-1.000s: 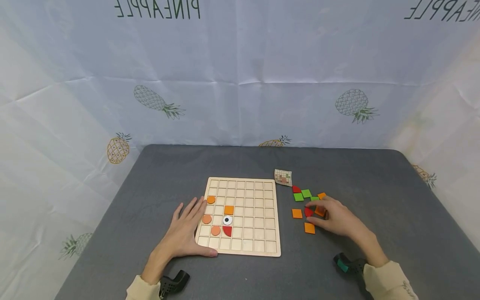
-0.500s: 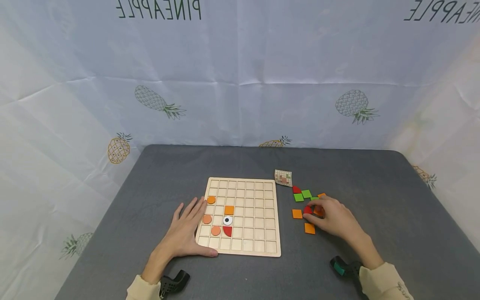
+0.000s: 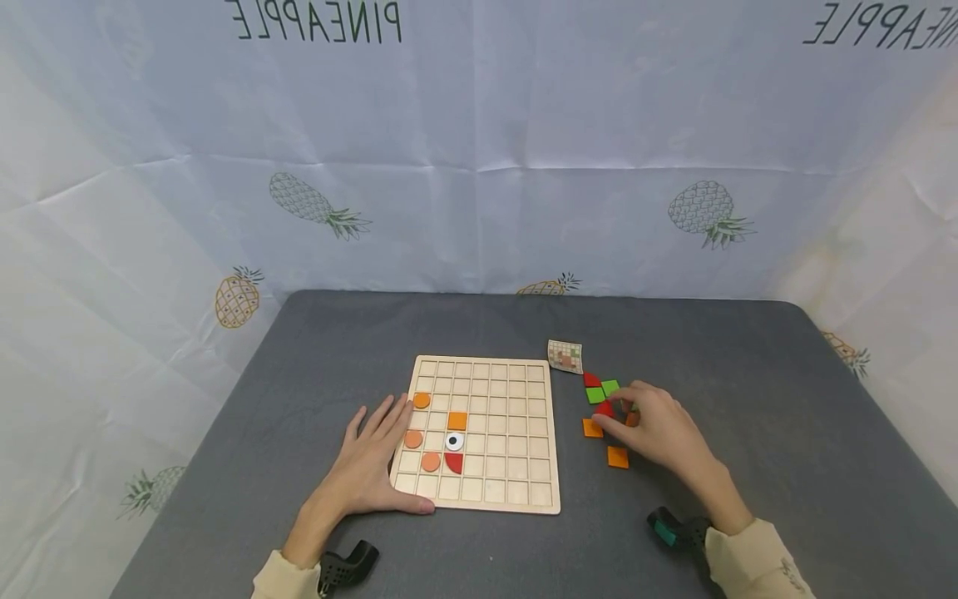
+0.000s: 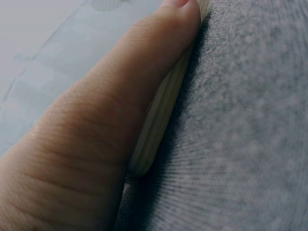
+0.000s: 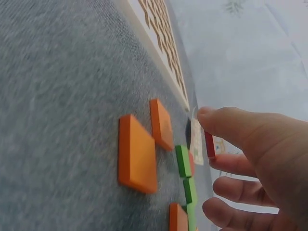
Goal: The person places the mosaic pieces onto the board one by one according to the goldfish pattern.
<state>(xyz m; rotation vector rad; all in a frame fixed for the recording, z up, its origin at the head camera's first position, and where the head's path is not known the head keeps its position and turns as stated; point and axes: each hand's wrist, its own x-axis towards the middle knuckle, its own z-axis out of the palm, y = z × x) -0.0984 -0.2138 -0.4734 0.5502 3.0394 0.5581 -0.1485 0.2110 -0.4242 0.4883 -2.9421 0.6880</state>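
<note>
A light wooden grid board lies on the grey table. My left hand rests along its left edge, fingers spread, with the thumb over the front edge. In the right wrist view, my right hand pinches a red piece between thumb and index finger, above the loose pieces. The head view shows that red quarter-round piece at the fingertips. On the board sit an orange square, a white eye disc, a red quarter-round and several orange discs.
Near the right hand lie green squares, orange squares and another red piece. A small printed pattern card is by the board's far right corner. A pineapple-print curtain hangs behind the table.
My right hand has closed its thumb and finger on the red quarter-round and shifted it left, toward the board. The left hand and the board have stayed in place.
</note>
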